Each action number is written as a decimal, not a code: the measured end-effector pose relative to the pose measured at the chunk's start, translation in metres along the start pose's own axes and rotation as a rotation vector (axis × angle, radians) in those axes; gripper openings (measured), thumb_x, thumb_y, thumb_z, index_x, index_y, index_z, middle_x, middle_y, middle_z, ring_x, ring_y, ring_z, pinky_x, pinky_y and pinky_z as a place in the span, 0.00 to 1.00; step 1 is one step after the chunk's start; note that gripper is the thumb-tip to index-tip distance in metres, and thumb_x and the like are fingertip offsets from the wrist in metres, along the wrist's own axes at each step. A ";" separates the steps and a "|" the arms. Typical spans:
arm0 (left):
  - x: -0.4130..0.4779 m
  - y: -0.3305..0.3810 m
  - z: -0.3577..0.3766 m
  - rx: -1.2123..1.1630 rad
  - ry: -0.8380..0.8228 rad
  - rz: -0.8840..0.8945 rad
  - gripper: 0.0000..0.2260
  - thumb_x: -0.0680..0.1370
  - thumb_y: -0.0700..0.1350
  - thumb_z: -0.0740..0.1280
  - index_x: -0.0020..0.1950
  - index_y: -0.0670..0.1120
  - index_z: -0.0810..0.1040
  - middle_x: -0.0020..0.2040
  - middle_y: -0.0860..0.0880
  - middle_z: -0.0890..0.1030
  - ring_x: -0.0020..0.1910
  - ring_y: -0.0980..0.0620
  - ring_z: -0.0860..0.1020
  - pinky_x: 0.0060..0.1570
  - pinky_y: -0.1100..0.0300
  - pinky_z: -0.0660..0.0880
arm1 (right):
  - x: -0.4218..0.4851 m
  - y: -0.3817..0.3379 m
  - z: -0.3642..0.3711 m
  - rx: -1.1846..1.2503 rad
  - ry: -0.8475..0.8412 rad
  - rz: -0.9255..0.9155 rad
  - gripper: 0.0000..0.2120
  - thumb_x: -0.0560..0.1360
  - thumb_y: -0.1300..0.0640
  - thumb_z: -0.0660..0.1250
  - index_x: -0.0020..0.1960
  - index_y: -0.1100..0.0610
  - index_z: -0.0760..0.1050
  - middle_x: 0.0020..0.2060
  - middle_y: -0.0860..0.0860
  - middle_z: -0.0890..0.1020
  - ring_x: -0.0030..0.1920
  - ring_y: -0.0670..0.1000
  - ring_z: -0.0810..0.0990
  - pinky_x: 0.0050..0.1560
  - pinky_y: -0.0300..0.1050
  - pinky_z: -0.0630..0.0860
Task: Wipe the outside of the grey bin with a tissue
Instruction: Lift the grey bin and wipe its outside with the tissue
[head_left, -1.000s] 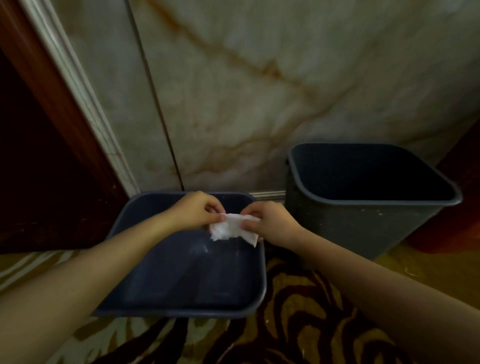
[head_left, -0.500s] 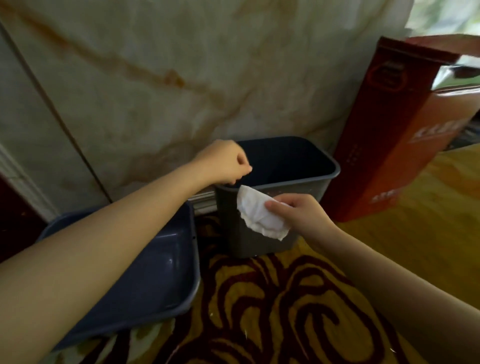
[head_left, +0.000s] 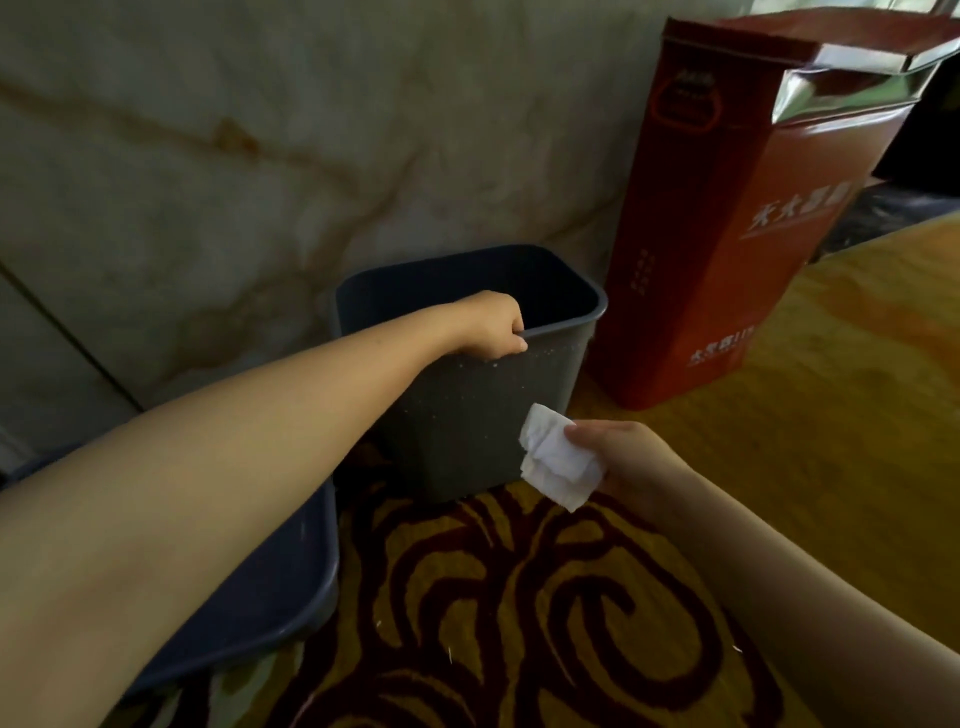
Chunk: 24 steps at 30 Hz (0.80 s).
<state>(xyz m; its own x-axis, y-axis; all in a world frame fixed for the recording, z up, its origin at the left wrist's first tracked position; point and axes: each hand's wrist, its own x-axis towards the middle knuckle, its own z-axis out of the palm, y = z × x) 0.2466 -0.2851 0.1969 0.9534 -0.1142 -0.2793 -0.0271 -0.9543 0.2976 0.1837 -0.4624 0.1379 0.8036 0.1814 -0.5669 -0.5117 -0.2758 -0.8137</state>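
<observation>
One head-worn wide-angle view, looking forward and steeply down at the floor by a wall.

The camera sits above and behind both forearms, which run in from the bottom corners. It faces the marble wall (head_left: 260, 156), close enough that the grey bin (head_left: 467, 415) fills the middle of the frame. The patterned carpet (head_left: 519, 597) spreads across the bottom, and straight edges bow near the borders. A red box (head_left: 727, 260) leans in at the upper right.

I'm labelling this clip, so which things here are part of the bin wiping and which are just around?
Part of the job: grey bin, tissue, left hand gripping the bin's rim, right hand holding the tissue.

Just around: blue bin, red box, patterned carpet.
</observation>
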 end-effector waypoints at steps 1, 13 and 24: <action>0.001 0.000 0.000 0.002 0.000 -0.002 0.14 0.78 0.48 0.60 0.55 0.41 0.80 0.52 0.42 0.82 0.47 0.47 0.79 0.41 0.59 0.73 | 0.000 0.000 -0.005 0.007 0.025 0.002 0.16 0.78 0.58 0.62 0.64 0.60 0.72 0.59 0.58 0.78 0.56 0.56 0.78 0.58 0.53 0.76; -0.006 -0.011 -0.038 -0.571 0.319 -0.188 0.10 0.76 0.44 0.63 0.49 0.39 0.80 0.46 0.41 0.79 0.47 0.46 0.78 0.53 0.55 0.74 | -0.019 -0.039 -0.034 0.316 0.166 -0.362 0.12 0.78 0.63 0.57 0.55 0.60 0.77 0.43 0.54 0.83 0.45 0.53 0.82 0.44 0.45 0.78; -0.035 -0.029 -0.001 -1.374 0.307 -0.326 0.10 0.77 0.41 0.61 0.45 0.37 0.78 0.31 0.46 0.84 0.31 0.50 0.82 0.37 0.57 0.80 | -0.006 -0.086 0.024 -0.008 0.396 -0.673 0.20 0.77 0.61 0.53 0.67 0.55 0.70 0.57 0.58 0.81 0.52 0.56 0.80 0.52 0.50 0.77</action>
<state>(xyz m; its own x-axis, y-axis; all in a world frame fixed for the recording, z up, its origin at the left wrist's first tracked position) 0.2144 -0.2529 0.1987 0.8911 0.2839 -0.3541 0.3367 0.1098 0.9352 0.2156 -0.4175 0.2087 0.9898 -0.0377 0.1376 0.1252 -0.2329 -0.9644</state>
